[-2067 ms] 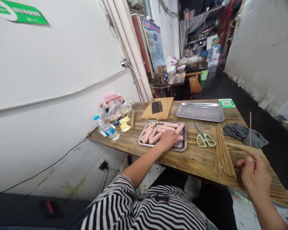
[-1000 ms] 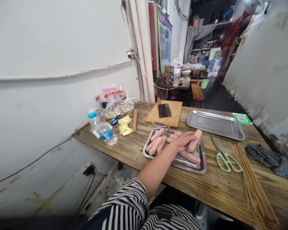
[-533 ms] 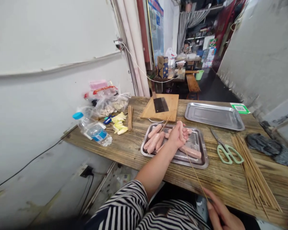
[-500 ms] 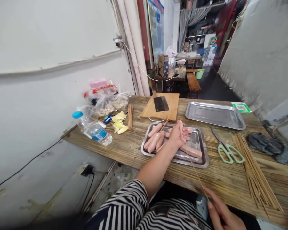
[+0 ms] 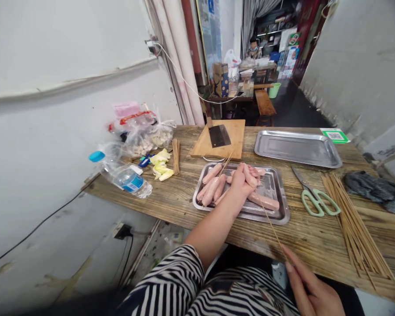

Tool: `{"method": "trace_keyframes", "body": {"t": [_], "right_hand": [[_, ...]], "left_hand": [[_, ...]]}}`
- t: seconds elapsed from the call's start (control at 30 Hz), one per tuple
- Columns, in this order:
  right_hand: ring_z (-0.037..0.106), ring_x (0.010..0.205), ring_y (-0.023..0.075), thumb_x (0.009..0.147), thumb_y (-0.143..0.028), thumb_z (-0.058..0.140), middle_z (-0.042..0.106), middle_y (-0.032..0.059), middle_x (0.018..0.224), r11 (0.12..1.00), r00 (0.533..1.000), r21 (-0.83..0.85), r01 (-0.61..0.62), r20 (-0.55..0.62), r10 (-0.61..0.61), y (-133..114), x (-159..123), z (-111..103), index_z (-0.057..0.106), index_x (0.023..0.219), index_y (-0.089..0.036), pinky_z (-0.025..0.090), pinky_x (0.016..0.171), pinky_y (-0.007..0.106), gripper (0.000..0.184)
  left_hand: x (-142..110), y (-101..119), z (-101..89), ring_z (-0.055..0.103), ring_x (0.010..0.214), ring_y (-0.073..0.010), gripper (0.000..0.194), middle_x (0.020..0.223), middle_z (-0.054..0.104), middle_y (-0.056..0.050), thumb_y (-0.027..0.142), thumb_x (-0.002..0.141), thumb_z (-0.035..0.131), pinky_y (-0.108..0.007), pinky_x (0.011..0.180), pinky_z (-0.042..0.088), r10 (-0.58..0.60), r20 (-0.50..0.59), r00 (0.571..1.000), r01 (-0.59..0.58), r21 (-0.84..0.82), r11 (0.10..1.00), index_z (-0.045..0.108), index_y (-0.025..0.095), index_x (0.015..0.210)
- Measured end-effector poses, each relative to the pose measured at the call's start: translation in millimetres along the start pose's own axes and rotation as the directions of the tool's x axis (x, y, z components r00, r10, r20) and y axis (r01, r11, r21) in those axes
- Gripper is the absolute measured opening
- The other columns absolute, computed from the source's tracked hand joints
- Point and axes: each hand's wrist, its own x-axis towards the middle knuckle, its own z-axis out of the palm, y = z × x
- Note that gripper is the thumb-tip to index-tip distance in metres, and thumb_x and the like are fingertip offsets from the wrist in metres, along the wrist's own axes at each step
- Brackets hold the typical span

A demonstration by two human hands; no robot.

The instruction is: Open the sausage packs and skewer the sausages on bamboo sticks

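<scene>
My left hand (image 5: pixel 242 181) is closed around a pink sausage (image 5: pixel 250 176) above a metal tray (image 5: pixel 285 215). Between the thumb and fingers of my right hand (image 5: pixel 307 281) is a thin bamboo skewer (image 5: pixel 274 230), slanting up toward the tray; its upper tip reaches the sausages below my left hand, and I cannot tell whether it touches one. A thick sausage (image 5: pixel 265 201) lies across the tray's right part. Several sausages (image 5: pixel 211 192) are grouped at the tray's left side, with skewers (image 5: pixel 226 163) sticking up from among them.
Right of the tray lie green-handled scissors (image 5: pixel 320 202), a pile of skewers (image 5: pixel 357 232) and a dark cloth (image 5: pixel 375 188). Behind are a second tray (image 5: pixel 298 149) and a cutting board (image 5: pixel 237 138) with a cleaver (image 5: pixel 219 136). A water bottle (image 5: pixel 131 181) lies at left. A person (image 5: pixel 254 49) sits far back.
The view has tilted slightly down. My left hand has turned a little with the sausage, which shows more plainly now. My right hand still pinches the skewer.
</scene>
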Motion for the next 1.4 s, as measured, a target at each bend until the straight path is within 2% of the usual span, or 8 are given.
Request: {"method": "trace_keyframes", "body": {"t": [0.23,0.4,0.83,1.07,1.4], "right_hand": [[0.064,0.097,0.0088,0.093,-0.020,0.041,0.068,0.0069,0.109,1.000,1.000,0.004,-0.012,-0.025,0.012,-5,4,2,0.049,0.129,-0.016,0.045,0.090,0.013,0.037],[0.066,0.094,0.0081,0.093,-0.019,0.041,0.069,0.0067,0.105,1.000,0.999,-0.012,0.002,-0.048,-0.003,-6,5,0,0.050,0.127,-0.015,0.044,0.089,0.011,0.036],[0.066,0.090,0.0099,0.092,-0.018,0.040,0.071,0.0074,0.100,0.999,0.999,-0.029,0.022,-0.045,-0.023,-12,14,-6,0.055,0.123,-0.013,0.047,0.083,0.009,0.034],[0.067,0.087,0.0117,0.089,-0.016,0.044,0.070,0.0027,0.103,1.000,0.998,0.007,-0.001,-0.065,0.001,-11,13,-9,0.053,0.128,-0.020,0.051,0.079,0.012,0.040],[0.067,0.090,0.0123,0.088,-0.019,0.047,0.068,0.0009,0.106,0.996,0.997,0.077,-0.036,-0.060,0.041,-15,16,-9,0.057,0.125,-0.022,0.051,0.082,0.014,0.038]], "left_hand": [[-9,-4,6.2,0.036,0.042,-0.0037,0.037,0.056,0.035,0.003,0.033,0.095,0.034,-0.013,0.041,0.033,0.009,0.006,1.000,-0.009,-0.002,1.000,0.043,0.013,0.066],[-14,-4,10.7,0.035,0.041,-0.0037,0.036,0.057,0.035,0.003,0.034,0.095,0.035,-0.012,0.038,0.033,0.022,-0.042,0.999,-0.021,0.020,1.000,0.046,0.012,0.069],[-9,-6,7.1,0.034,0.043,-0.0044,0.027,0.059,0.036,0.003,0.036,0.094,0.039,-0.011,0.040,0.032,0.107,-0.027,0.994,-0.107,0.005,0.994,0.048,0.014,0.081],[-11,-6,8.9,0.034,0.042,-0.0041,0.030,0.057,0.035,0.004,0.037,0.093,0.039,-0.010,0.040,0.030,0.127,-0.038,0.991,-0.126,0.025,0.992,0.050,0.014,0.079],[-12,-6,10.1,0.034,0.041,-0.0045,0.029,0.056,0.036,0.003,0.037,0.094,0.039,-0.010,0.039,0.029,0.096,-0.036,0.995,-0.097,-0.025,0.995,0.051,0.014,0.081]]}}
